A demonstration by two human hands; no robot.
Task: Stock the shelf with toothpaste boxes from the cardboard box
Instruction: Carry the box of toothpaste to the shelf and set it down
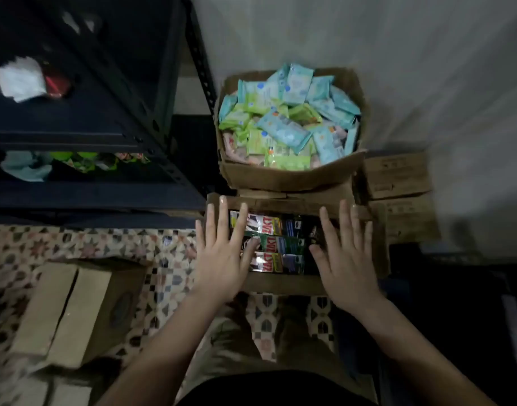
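An open cardboard box sits on the floor below me, holding several toothpaste boxes lying flat with red, white and green print. My left hand hovers over the box's left end, fingers straight and spread, thumb near a toothpaste box. My right hand is spread flat over the right end, covering part of the contents. Neither hand holds anything. The dark metal shelf stands at the left.
Behind the toothpaste box stands a cardboard box piled with blue and green wipe packets. More closed cartons stack at the right. A closed carton lies on the patterned floor at the left. The shelf's lower level holds some packets.
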